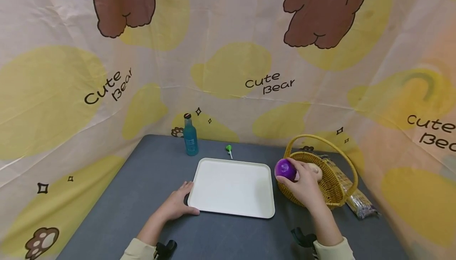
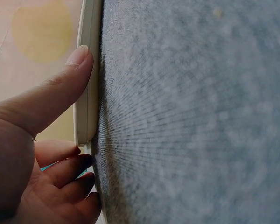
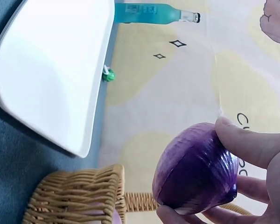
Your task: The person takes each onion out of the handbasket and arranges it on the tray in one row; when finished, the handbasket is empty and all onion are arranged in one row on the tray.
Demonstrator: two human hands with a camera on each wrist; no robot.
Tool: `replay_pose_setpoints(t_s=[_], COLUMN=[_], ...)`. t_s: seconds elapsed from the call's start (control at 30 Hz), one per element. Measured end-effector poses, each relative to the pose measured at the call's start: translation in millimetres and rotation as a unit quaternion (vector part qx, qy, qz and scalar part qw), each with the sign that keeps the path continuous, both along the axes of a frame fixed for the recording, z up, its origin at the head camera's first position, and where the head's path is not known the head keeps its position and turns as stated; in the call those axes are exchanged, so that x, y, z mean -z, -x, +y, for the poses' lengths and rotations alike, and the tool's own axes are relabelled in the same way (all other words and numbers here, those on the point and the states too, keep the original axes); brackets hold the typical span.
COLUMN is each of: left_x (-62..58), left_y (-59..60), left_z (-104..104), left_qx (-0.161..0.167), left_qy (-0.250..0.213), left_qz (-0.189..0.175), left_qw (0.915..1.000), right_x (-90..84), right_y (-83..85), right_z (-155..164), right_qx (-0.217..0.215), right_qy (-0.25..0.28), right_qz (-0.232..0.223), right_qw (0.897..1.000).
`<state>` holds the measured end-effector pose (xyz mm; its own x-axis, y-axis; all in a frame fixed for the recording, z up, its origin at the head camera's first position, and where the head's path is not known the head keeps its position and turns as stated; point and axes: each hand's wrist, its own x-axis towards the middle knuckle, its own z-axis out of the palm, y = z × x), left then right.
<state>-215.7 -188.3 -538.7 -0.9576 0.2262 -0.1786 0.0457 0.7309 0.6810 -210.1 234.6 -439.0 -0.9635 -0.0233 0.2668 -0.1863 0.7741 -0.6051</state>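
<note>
The gray tabletop (image 1: 142,181) holds a flat white plastic tray (image 1: 231,186) and, just to its right, a woven yellow basket (image 1: 333,190) with a hoop handle. The left hand (image 1: 176,206) rests flat with straight fingers against the tray's near left corner. The right hand (image 1: 306,185) grips a round purple onion (image 1: 285,169) (shiny skin) above the basket's rim beside the tray. I think the onion is mid-carry; next it needs a gentle move over the tray and a soft set-down.

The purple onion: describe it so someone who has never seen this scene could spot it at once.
Start at the grey table and find the white tray in its middle. Just right of the tray stands a wicker basket, and over its near-left rim the right hand grips the purple onion. It is the only round, glossy purple thing there; the item left in the basket is pale.
</note>
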Motion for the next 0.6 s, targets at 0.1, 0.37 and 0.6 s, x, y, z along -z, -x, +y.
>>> replay_pose_setpoints(t_s=[0.1, 0.37, 0.6], left_x=[-0.4, -0.9, -0.5], left_y=[-0.2, 0.3, 0.2], left_z=[0, 0, 0], left_qx=[-0.001, -0.002, -0.003], left_qy=[0.001, 0.004, 0.007], left_qz=[-0.003, -0.005, -0.006], left_qw=[1.0, 1.0, 1.0], right_x=[0.6, 0.0, 1.2], right_y=[0.9, 2.9, 4.5], right_z=[-3, -11, -19], right_qx=[-0.003, -0.004, -0.012], right_qy=[0.003, 0.017, 0.026], right_qz=[-0.005, -0.019, -0.017], right_qw=[1.0, 1.0, 0.999])
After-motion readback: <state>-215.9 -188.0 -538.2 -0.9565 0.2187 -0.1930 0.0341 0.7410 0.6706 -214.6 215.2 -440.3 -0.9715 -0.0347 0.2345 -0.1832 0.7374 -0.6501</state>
